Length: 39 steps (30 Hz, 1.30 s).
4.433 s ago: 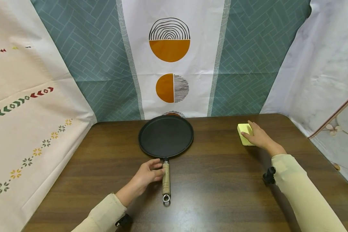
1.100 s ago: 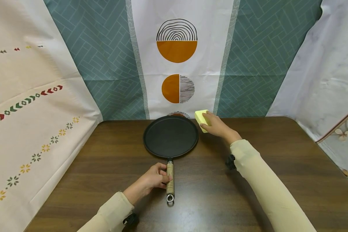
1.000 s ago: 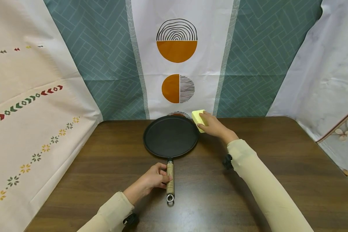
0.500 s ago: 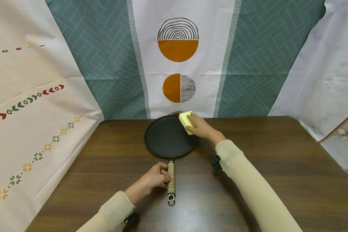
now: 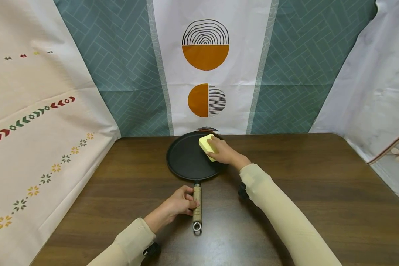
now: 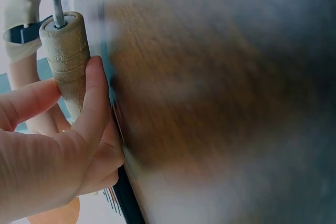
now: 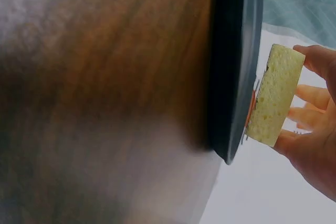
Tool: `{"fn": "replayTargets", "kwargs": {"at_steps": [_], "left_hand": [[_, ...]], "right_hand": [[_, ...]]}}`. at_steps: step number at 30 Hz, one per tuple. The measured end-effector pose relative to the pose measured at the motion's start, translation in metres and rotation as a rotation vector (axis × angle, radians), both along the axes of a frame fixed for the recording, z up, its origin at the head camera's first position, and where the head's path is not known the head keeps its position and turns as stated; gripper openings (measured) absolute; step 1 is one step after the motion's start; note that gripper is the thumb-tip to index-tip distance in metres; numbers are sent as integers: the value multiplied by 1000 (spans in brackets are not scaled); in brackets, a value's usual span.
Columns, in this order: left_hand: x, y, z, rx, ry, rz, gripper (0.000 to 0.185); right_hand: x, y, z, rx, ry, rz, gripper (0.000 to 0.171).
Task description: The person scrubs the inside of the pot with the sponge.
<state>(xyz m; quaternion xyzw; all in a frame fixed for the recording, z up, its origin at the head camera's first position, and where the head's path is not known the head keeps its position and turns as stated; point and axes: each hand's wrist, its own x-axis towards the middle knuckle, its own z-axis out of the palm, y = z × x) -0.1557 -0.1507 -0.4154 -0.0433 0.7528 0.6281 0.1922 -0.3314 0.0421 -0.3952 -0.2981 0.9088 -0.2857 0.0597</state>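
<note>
A flat black round pan (image 5: 186,159) lies on the brown wooden table, its wooden handle (image 5: 197,218) pointing toward the person. My left hand (image 5: 177,203) grips that handle from the left, thumb on one side and fingers on the other, as the left wrist view shows of the handle (image 6: 68,51). My right hand (image 5: 224,151) holds a pale yellow sponge (image 5: 205,144) by its edges over the right part of the pan. In the right wrist view the sponge (image 7: 275,95) sits just above the pan's rim (image 7: 252,77), pinched between thumb and fingers.
The brown table (image 5: 302,192) extends to both sides of the pan. A patterned cloth (image 5: 206,77) hangs behind its far edge. A cream embroidered cloth (image 5: 46,140) drapes at the left, and a marble-patterned sheet (image 5: 379,92) hangs at the right.
My right hand has picked up the sponge from the table's right side and carried it left, then lowered it over the pan. My left hand has closed round the handle.
</note>
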Motion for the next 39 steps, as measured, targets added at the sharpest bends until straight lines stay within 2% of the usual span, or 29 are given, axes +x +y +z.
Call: {"fn": "replayTargets", "kwargs": {"at_steps": [7,16,28,39], "left_hand": [[-1,0,-1,-10,-4,-1,46],[-1,1,0,-11,-8,-2,47],[-1,-1,0,-12,-5,-8,46],[-1,0,1,-17,-7,-7,46]], "right_hand": [[0,-4,-10,52,-22,14,60],[2,-6,-18,111,-1,20,58],[6,-7,-20,148,21,15,57],[14,-5,-18,160,51,54,56]]}}
